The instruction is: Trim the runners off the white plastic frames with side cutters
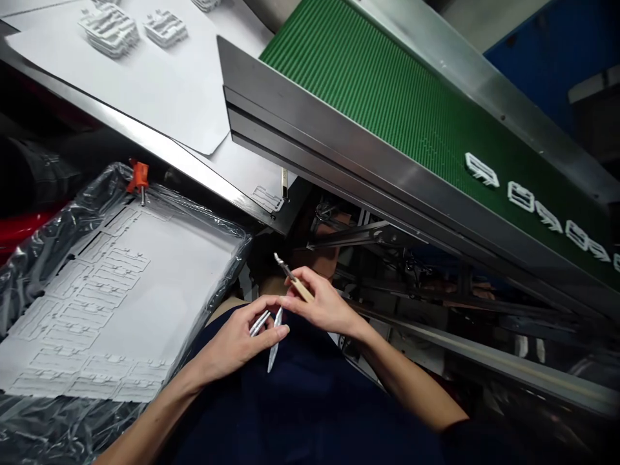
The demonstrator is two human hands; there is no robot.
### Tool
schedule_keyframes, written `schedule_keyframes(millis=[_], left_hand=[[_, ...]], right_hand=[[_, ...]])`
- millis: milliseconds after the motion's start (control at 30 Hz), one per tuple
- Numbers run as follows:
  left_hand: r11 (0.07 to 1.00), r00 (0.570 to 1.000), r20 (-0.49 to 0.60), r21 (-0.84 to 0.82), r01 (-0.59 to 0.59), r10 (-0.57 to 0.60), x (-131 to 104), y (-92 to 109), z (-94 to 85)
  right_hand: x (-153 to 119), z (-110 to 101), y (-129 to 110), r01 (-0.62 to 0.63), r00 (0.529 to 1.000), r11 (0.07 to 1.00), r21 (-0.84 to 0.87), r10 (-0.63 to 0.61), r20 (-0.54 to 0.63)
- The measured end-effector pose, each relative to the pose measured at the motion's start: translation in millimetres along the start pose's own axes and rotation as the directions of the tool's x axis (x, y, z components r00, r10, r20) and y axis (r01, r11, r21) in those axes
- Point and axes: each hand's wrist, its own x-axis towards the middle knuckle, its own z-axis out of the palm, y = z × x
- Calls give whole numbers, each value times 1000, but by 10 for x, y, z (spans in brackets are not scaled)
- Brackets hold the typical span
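Observation:
Above the dark blue clothing of my lap, my left hand (245,339) is closed on thin pale parts (274,345), one of which hangs down between its fingers. My right hand (322,303) touches the left fingertips and grips a small tool with a tan handle (302,290) and a metal tip that points up and left. Whether the right fingertips also pinch the hanging part cannot be made out.
Left stands a plastic-lined box (181,258) with rows of flat parts and an orange-handled tool (139,175). Stacked parts (109,29) lie on the paper-covered table (159,90). A green conveyor belt (378,84) carries several pale parts (520,196) at the right.

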Motion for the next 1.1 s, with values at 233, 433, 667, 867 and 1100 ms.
schedule_keyframes(millis=[233,433,667,867,1100], left_hand=[[837,984,49,-519,171,-171,7,-90,-93],[649,977,51,-740,176,-207,-12,-80,-73],[654,985,23,-745,132,-172,-15,-89,-19],[675,988,33,-727,128,-151,-20,-95,-25],[697,991,32,-707,116,-132,-12,-97,-39]], right_hand=[[-51,-180,330,-107,988,950,-294,68,-141],[-168,-317,198,85,996,868,-489,-85,23],[-115,-338,15,257,966,685,-682,-194,168],[-52,-391,-22,318,948,622,-716,-206,242],[-53,-407,-23,328,945,624,-709,-210,252]])
